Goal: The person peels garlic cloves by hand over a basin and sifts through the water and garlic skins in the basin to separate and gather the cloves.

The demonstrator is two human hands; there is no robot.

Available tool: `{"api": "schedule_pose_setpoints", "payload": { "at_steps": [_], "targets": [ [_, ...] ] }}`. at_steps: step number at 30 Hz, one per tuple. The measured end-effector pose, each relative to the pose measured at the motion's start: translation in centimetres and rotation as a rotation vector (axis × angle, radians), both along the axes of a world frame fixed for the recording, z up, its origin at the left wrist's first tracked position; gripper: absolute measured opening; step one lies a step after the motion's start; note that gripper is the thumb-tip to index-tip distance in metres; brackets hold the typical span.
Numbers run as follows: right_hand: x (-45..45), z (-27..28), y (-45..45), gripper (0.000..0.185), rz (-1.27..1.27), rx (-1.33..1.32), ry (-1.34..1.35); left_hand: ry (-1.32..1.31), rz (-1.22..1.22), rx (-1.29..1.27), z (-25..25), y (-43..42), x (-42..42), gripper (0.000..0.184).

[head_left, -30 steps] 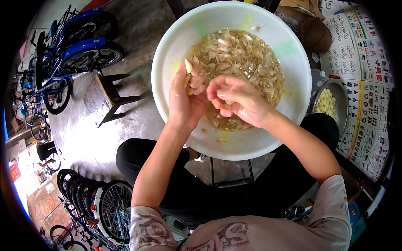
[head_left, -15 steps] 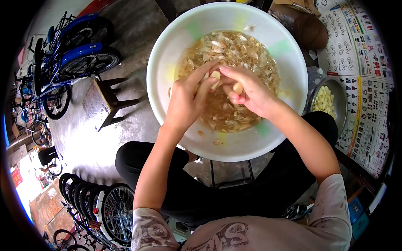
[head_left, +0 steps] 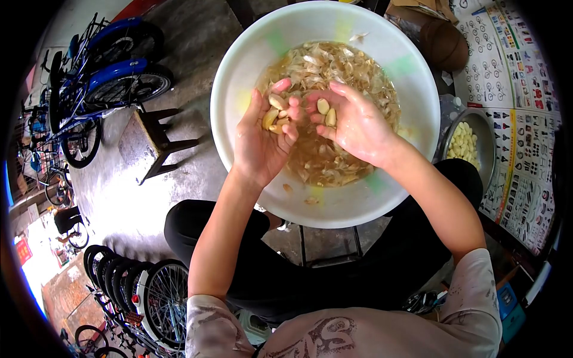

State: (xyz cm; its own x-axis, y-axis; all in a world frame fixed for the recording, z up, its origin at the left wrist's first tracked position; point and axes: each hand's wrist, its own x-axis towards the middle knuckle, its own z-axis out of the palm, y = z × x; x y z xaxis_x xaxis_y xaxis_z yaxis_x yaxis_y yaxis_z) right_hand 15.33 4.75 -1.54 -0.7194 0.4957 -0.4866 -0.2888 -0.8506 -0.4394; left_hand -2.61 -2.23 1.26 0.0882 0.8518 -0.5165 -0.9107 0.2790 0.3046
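Observation:
Over a large white basin (head_left: 239, 173) both palms are turned up. My left hand (head_left: 262, 137) cups several garlic cloves (head_left: 277, 102), its fingers curled around them. In my right hand (head_left: 361, 128), two peeled cloves (head_left: 323, 106) lie on the fingers, with the thumb lifted away from them. The fingertips of the two hands are close together. Below them, brownish water full of loose garlic skins (head_left: 316, 60) fills the basin's bottom. At the right, a metal bowl (head_left: 488, 146) holds many peeled cloves (head_left: 462, 143).
A small wooden stool (head_left: 156, 143) stands left of the basin. Bicycles (head_left: 128, 83) are at the upper left, and more wheels (head_left: 164, 304) at the lower left. Printed sheets (head_left: 519, 125) cover a surface at the right. A brown rounded object (head_left: 444, 46) sits behind the bowl.
My hands have moved slightly apart and turned palms up, so the cloves in both now show. My right thumb has lifted away from the left hand.

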Motion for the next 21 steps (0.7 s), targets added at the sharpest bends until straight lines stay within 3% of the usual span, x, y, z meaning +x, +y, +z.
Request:
{"api": "schedule_pose_setpoints", "payload": {
  "at_steps": [4,13,21],
  "targets": [
    [-0.1,-0.4,-0.4,0.035,-0.108,-0.013,0.035,-0.079,-0.007,0.057,-0.6,-0.4,-0.4,0.039],
    [0.6,0.9,-0.9,0.049,-0.095,0.003,-0.004,-0.18,0.01,0.097,-0.7,-0.4,-0.1,0.035],
    [1.3,0.4,-1.2,0.061,-0.029,0.039,-0.053,-0.044,0.055,-0.018,-0.5,-0.6,0.1,0.026]
  ]
}}
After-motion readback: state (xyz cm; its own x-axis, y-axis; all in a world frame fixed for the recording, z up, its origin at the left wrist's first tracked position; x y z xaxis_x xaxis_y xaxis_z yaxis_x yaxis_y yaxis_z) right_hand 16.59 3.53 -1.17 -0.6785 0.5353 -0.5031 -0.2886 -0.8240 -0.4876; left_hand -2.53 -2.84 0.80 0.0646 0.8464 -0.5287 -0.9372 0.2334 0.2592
